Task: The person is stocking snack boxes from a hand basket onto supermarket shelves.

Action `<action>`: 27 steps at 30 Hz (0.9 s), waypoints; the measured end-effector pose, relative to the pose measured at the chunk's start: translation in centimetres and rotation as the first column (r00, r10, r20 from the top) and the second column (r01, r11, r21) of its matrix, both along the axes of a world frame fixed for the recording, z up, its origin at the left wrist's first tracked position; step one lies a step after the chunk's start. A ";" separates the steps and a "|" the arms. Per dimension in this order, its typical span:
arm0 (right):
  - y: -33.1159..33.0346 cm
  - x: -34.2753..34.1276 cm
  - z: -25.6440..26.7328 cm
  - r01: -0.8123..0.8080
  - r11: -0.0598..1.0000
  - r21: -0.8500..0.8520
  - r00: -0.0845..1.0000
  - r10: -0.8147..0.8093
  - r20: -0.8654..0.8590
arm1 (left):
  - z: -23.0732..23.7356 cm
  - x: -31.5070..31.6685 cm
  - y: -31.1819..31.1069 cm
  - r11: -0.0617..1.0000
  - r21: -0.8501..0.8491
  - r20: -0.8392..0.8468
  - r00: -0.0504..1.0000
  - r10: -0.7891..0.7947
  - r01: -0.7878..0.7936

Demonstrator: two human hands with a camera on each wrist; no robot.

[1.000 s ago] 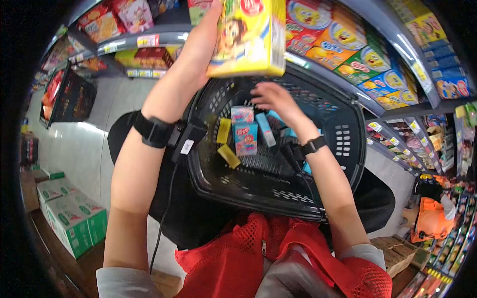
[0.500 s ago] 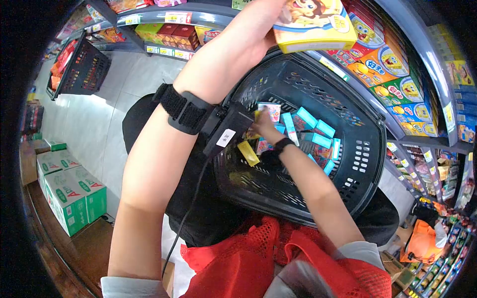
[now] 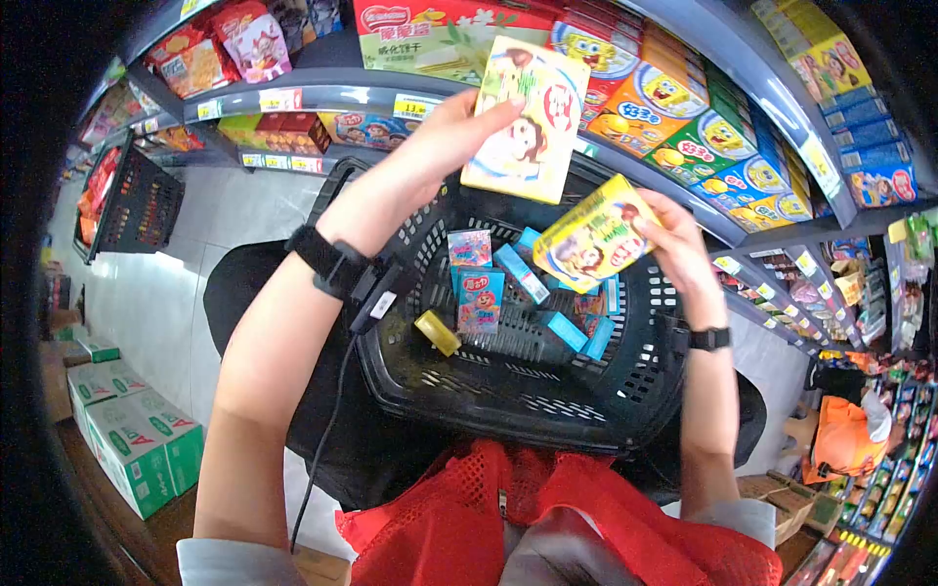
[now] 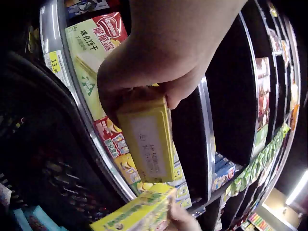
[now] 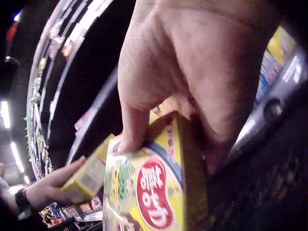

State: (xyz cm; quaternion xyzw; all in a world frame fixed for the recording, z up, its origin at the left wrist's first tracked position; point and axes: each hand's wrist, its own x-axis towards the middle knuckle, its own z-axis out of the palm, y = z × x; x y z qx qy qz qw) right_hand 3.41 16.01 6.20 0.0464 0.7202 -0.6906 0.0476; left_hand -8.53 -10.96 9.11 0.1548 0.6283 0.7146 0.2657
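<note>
My left hand (image 3: 440, 137) grips a yellow snack box (image 3: 528, 122) with a cartoon face and a red logo, over the far side of the black shopping basket (image 3: 469, 422). Its thumb lies on the printed front; in the left wrist view, the end of the held pack (image 4: 147, 144) shows a pale label. Lower and to the right, my right hand (image 3: 681, 254) pinches a second yellow box (image 3: 598, 236), tilted above the basket. Inside the basket lie a yellow box (image 3: 437, 332), a pink-and-blue packet (image 3: 480, 301) and several light-blue boxes (image 3: 565, 332).
Shelves of SpongeBob boxes (image 3: 674, 93) curve past the basket's far right side. A green wafer box (image 3: 430, 39) stands on the shelf ahead. Another black basket (image 3: 142, 205) is at the left, with green-and-white cartons (image 3: 147, 444) nearer. A cable (image 3: 332, 420) hangs by my left arm.
My right hand reached down among the boxes in the basket and has come up gripping a yellow one. The left hand still holds its yellow box, now turned with its front more in view.
</note>
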 end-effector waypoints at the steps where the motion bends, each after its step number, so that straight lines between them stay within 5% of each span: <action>1: 0.5 1.0 2.1 -0.051 0.986 0.158 0.998 0.055 -0.019 | -0.3 0.5 0.2 0.999 -0.035 0.016 0.999 -0.028 0.029; 3: -0.9 3.2 7.9 -0.063 0.852 0.520 0.984 0.141 -0.112 | -0.4 1.7 0.4 0.995 -0.001 0.015 0.995 -0.102 0.102; 5: -2.6 5.2 11.7 0.080 0.567 0.820 0.913 0.290 -0.289 | -0.6 2.5 0.8 0.991 -0.039 0.067 0.990 -0.123 0.126; 7: -3.9 7.2 13.4 0.260 0.434 0.863 0.849 0.322 -0.418 | -1.3 2.7 1.1 0.985 -0.055 0.095 0.983 -0.156 0.161; 9: -4.1 8.3 14.2 0.435 0.287 0.854 0.675 0.524 -0.520 | -2.1 2.8 1.3 0.978 -0.072 0.127 0.974 -0.186 0.196; 11: -2.9 9.2 13.3 0.567 0.373 0.734 0.431 0.625 -0.651 | -2.7 2.8 1.5 0.971 -0.094 0.165 0.965 -0.203 0.220; 13: -3.4 10.4 11.6 0.481 0.635 0.604 0.544 0.325 -0.774 | -2.4 3.5 1.7 0.967 -0.069 0.172 0.958 -0.230 0.245; 15: -2.8 9.2 9.5 0.335 0.721 0.607 0.670 0.270 -0.691 | -2.3 4.2 1.9 0.936 0.182 0.286 0.895 -0.342 0.300; 16: -3.1 8.3 8.2 0.305 0.741 0.599 0.709 0.244 -0.662 | 0.2 5.2 1.7 0.948 0.123 0.439 0.840 -0.318 0.294; 17: -3.3 7.4 6.7 0.277 0.763 0.584 0.745 0.213 -0.632 | 0.2 5.6 1.6 0.937 0.176 0.412 0.842 -0.348 0.301; 19: -2.9 6.2 4.4 0.264 0.734 0.625 0.620 0.367 -0.694 | -1.0 6.1 1.3 0.926 0.190 0.398 0.836 -0.377 0.327; 20: -3.3 6.1 4.2 0.396 0.655 0.643 0.624 0.322 -0.712 | -1.2 6.3 1.1 0.923 0.174 0.444 0.809 -0.385 0.344; 21: -4.1 6.1 4.7 0.374 0.721 0.583 0.684 0.210 -0.699 | -0.9 6.7 1.1 0.930 0.138 0.428 0.826 -0.367 0.341; 24: -3.7 5.1 4.4 0.316 0.659 0.683 0.808 0.191 -0.558 | -3.6 6.9 1.4 0.937 0.120 0.359 0.865 -0.350 0.329; 27: -4.0 4.9 3.3 0.102 0.902 0.418 0.945 0.044 -0.325 | -4.5 7.0 1.8 0.960 0.155 0.360 0.892 -0.275 0.233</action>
